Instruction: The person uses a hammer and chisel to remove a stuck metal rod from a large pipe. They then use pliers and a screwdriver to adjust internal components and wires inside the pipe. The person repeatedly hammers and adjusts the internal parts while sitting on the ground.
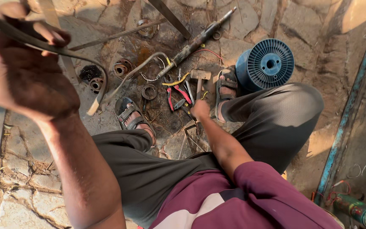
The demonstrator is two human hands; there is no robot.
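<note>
Raised close to the camera, the left hand [24, 72] has its fingers [49, 34] clamped around a dark flat strip [70, 53]. This strip passes through the fist, bends down below the fingers in a curve and ends in a pale cut tip, which hangs just above the stone floor [22, 186]. Beside this tip lies a thin grey cable [138, 68], and near it, also below the left fingers, stand several rusty round metal parts [123, 68].

Lower and further from the camera, the right hand [200, 109] reaches down between the knees to the tools on the floor. Its fingers are bent and turned away from the camera, so I cannot tell if they are closed on something. Just beyond these fingers lies a hammer [200, 78] with a wooden handle, and beside it are red-handled pliers [178, 93]. A long dirty metal rod [195, 42] lies further out, well past the hammer. To the outer side of the right fingers stands a blue plastic spool [267, 63], touching the person's right sandal [226, 87]. The left sandal [128, 112] is between both hands, near the strip's tip.
</note>
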